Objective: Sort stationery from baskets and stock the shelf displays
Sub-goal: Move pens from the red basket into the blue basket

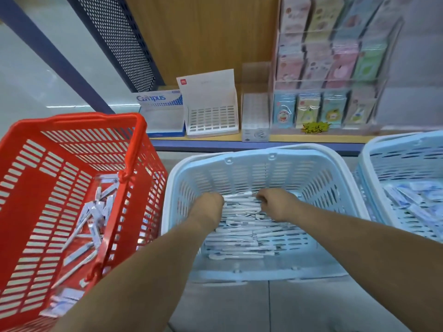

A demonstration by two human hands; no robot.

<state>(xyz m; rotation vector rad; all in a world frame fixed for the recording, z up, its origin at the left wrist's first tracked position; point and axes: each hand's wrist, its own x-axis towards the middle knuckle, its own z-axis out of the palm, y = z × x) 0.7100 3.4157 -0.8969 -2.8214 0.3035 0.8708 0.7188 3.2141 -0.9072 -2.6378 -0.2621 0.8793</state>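
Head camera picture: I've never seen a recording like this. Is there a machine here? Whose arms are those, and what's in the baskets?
No machine: a person wears a camera on the head, looking down at their own bare arms. Both hands reach into the middle blue basket, which holds white pens. The right hand curls its fingers round some pens; the left hand hides its fingers from view. The red basket on the left holds small wrapped packets, and another blue basket on the right holds more. Behind stands the shelf with display boxes to stock.
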